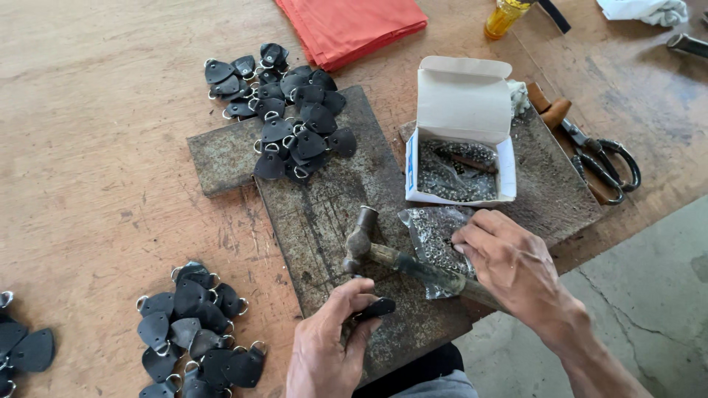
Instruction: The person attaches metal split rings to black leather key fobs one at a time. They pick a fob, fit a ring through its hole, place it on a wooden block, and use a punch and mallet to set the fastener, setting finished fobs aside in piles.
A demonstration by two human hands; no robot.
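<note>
Black leather tab [377, 307] lies on the metal plate [324, 214] at 6 o'clock, pinched by fingers of the left hand [328, 346]. Right hand [509, 265] rests on the hammer [398, 258] handle, fingertips picking in the rivet bag [431, 236]. At 12 o'clock of the bag stands the open rivet box [461, 140].

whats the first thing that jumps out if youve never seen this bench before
The black leather tabs with metal rings catch the eye first: one heap at the top of the rusty metal plate, another heap on the wooden table at lower left. At the centre a hammer lies on the plate, the left hand pinching one tab below it while the right hand reaches into a bag of rivets, beneath an open white box.
</note>
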